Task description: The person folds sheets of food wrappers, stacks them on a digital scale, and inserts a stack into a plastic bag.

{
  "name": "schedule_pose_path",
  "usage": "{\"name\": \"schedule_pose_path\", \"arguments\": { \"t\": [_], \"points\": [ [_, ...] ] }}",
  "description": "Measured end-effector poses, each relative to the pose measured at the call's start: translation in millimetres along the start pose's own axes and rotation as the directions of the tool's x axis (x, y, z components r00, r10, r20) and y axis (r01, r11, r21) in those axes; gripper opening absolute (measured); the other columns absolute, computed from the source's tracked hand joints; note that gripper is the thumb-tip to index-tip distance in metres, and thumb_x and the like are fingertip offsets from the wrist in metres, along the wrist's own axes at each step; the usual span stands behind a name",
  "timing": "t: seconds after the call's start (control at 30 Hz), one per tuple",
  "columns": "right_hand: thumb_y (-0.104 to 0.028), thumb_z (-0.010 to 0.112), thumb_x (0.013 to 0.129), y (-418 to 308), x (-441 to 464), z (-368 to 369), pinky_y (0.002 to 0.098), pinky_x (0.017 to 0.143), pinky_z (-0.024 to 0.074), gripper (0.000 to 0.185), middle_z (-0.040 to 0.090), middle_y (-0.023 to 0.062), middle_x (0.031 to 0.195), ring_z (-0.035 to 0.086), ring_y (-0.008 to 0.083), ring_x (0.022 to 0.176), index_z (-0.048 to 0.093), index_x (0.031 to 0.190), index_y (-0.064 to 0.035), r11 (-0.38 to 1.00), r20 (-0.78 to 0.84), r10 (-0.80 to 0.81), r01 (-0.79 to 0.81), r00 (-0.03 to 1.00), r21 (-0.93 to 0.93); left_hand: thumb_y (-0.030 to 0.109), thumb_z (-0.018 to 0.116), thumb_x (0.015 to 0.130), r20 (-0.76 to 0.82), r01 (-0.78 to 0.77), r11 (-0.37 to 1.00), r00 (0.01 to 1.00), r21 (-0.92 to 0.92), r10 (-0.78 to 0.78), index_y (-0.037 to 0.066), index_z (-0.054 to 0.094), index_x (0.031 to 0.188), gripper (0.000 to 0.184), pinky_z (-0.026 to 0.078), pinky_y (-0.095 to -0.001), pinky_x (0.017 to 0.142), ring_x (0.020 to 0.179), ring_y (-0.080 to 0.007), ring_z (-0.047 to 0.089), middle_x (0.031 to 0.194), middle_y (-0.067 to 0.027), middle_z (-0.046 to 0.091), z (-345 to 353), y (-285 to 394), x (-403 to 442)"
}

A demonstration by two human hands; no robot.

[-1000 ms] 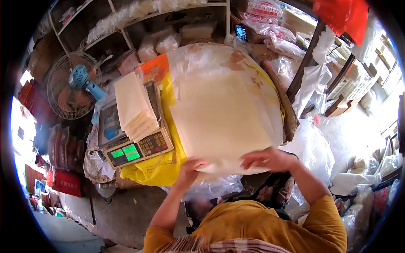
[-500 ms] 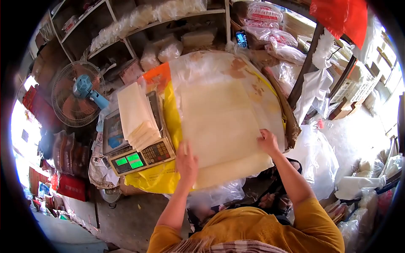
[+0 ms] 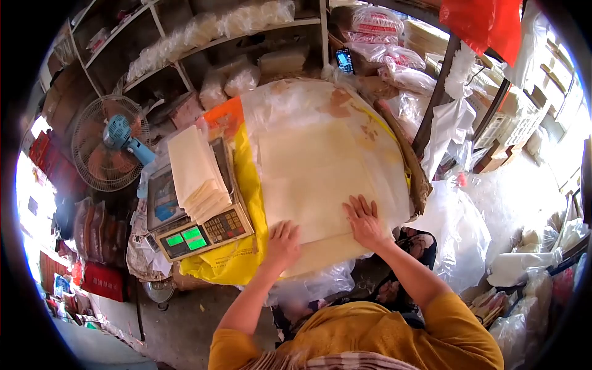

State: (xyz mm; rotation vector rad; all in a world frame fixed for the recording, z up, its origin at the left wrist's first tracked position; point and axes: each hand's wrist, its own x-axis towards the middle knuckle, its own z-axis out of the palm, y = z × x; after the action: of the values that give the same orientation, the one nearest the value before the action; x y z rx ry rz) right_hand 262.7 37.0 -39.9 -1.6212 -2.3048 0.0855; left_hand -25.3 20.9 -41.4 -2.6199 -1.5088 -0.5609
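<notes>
Pale thin sheets (image 3: pixel 314 179) lie flat on the plastic-covered work surface (image 3: pixel 283 98). My left hand (image 3: pixel 283 243) rests on their near left part, fingers extended, palm down. On the near right part lies my right hand (image 3: pixel 367 225), its fingers spread flat. The near edge of the sheets reaches past both hands toward my body. To the left, a folded stack of similar pale sheets (image 3: pixel 194 169) sits on a digital scale (image 3: pixel 206 237) with green displays.
A fan (image 3: pixel 111 142) stands at the left. Shelves (image 3: pixel 246 38) with bagged goods run along the back, and a lit phone (image 3: pixel 344 60) is behind the surface. Clear plastic bags (image 3: pixel 459 228) fill the right side. Yellow plastic (image 3: pixel 228 262) hangs beside the scale.
Both hands have moved onto the sheets from the near edge and sides, and now lie flat on them. The near edge of the sheets extends closer to my body than a second ago.
</notes>
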Motion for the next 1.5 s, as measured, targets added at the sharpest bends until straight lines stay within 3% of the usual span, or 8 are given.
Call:
{"name": "schedule_pose_path", "arguments": {
  "t": [0.23, 0.3, 0.43, 0.67, 0.83, 1.03, 1.37, 1.5],
  "points": [
    [-0.012, 0.049, 0.087, -90, 29, -79, 0.0540, 0.104, 0.0286, 0.044, 0.046, 0.0191, 0.132, 0.041, 0.0340, 0.126, 0.043, 0.131, -0.0055, 0.949, -0.001, -0.225, 0.220, 0.974, 0.228, 0.007, 0.064, 0.073, 0.169, 0.123, 0.981, 0.981, -0.148, -0.098, 0.004, 0.058, 0.110, 0.038, 0.046, -0.0369, 0.088, 0.106, -0.0287, 0.057, 0.114, -0.0143, 0.059, -89, 21, 20],
    [-0.005, 0.054, 0.080, -98, 45, -89, 0.0514, 0.101, 0.0351, 0.046, 0.055, 0.0161, 0.124, 0.051, 0.0307, 0.118, 0.048, 0.126, -0.0045, 0.958, -0.016, -0.272, 0.272, 0.962, 0.092, 0.005, 0.064, 0.077, -0.330, 0.143, 0.903, 0.898, -0.404, -0.290, 0.003, 0.056, 0.115, 0.039, 0.044, -0.0366, 0.092, 0.109, -0.0276, 0.056, 0.117, -0.0148, 0.057, -99, 36, 35],
    [0.004, 0.059, 0.065, -83, 31, -140, 0.0420, 0.093, 0.0449, 0.042, 0.062, 0.0094, 0.112, 0.057, 0.0276, 0.107, 0.060, 0.107, -0.0044, 0.769, -0.384, -0.548, 0.628, 0.743, 0.120, 0.004, 0.061, 0.085, -0.254, 0.048, 0.345, 0.585, -0.937, -0.770, 0.001, 0.050, 0.124, 0.041, 0.038, -0.0371, 0.100, 0.119, -0.0279, 0.049, 0.122, -0.0141, 0.055, -68, 8, 28],
    [0.003, 0.067, 0.069, 16, -39, -38, 0.0356, 0.093, 0.0466, 0.036, 0.064, 0.0123, 0.109, 0.060, 0.0267, 0.107, 0.064, 0.104, -0.0046, 0.726, -0.047, -0.319, 0.276, 0.947, 0.629, 0.010, 0.063, 0.083, 0.055, -0.117, 0.819, 0.982, -0.562, 0.178, 0.007, 0.062, 0.112, 0.029, 0.027, -0.0404, 0.109, 0.124, -0.0202, 0.048, 0.120, -0.0134, 0.061, -30, -11, -27],
    [-0.026, 0.065, 0.084, 20, -21, -49, 0.0304, 0.070, 0.0474, 0.025, 0.062, 0.0123, 0.081, 0.060, 0.0174, 0.076, 0.063, 0.091, -0.0016, 0.602, 0.335, 0.299, -0.449, 0.893, 0.661, 0.011, 0.071, 0.074, 0.471, 0.629, 0.147, 0.698, -0.764, -0.539, 0.004, 0.060, 0.112, 0.040, 0.040, -0.0388, 0.097, 0.111, -0.0300, 0.055, 0.112, -0.0166, 0.062, -32, 13, -5],
    [-0.028, 0.062, 0.082, 9, -2, -29, 0.0434, 0.074, 0.0474, 0.040, 0.061, 0.0216, 0.102, 0.060, 0.0355, 0.095, 0.055, 0.114, -0.0047, 0.765, 0.155, 0.414, -0.435, 0.897, 0.475, 0.030, 0.073, 0.074, -0.010, 0.105, 0.989, 0.994, -0.101, -0.107, 0.005, 0.047, 0.129, 0.066, 0.034, -0.0419, 0.103, 0.125, -0.0355, 0.040, 0.131, -0.0174, 0.047, -20, 31, 16],
    [-0.038, 0.070, 0.076, 36, 5, -70, 0.0399, 0.104, 0.0330, 0.068, 0.050, 0.0167, 0.130, 0.046, 0.0292, 0.123, 0.048, 0.131, -0.0063, 0.916, 0.180, -0.343, 0.285, 0.922, 0.283, 0.025, 0.074, 0.072, 0.295, 0.272, 0.858, 0.944, -0.436, -0.149, 0.005, 0.049, 0.127, 0.064, 0.049, -0.0399, 0.083, 0.092, -0.0286, 0.062, 0.102, -0.0140, 0.064, -39, -18, 27],
    [-0.045, 0.064, 0.080, 33, 12, -66, 0.0397, 0.070, 0.0475, 0.047, 0.064, 0.0128, 0.079, 0.063, 0.0305, 0.078, 0.060, 0.098, -0.0017, 0.753, 0.303, 0.365, -0.470, 0.881, 0.461, 0.020, 0.072, 0.074, 0.313, 0.639, 0.485, 0.743, -0.597, -0.592, 0.005, 0.048, 0.127, 0.060, 0.050, -0.0387, 0.080, 0.090, -0.0279, 0.063, 0.102, -0.0156, 0.064, -54, 0, 48]
  ]
}}
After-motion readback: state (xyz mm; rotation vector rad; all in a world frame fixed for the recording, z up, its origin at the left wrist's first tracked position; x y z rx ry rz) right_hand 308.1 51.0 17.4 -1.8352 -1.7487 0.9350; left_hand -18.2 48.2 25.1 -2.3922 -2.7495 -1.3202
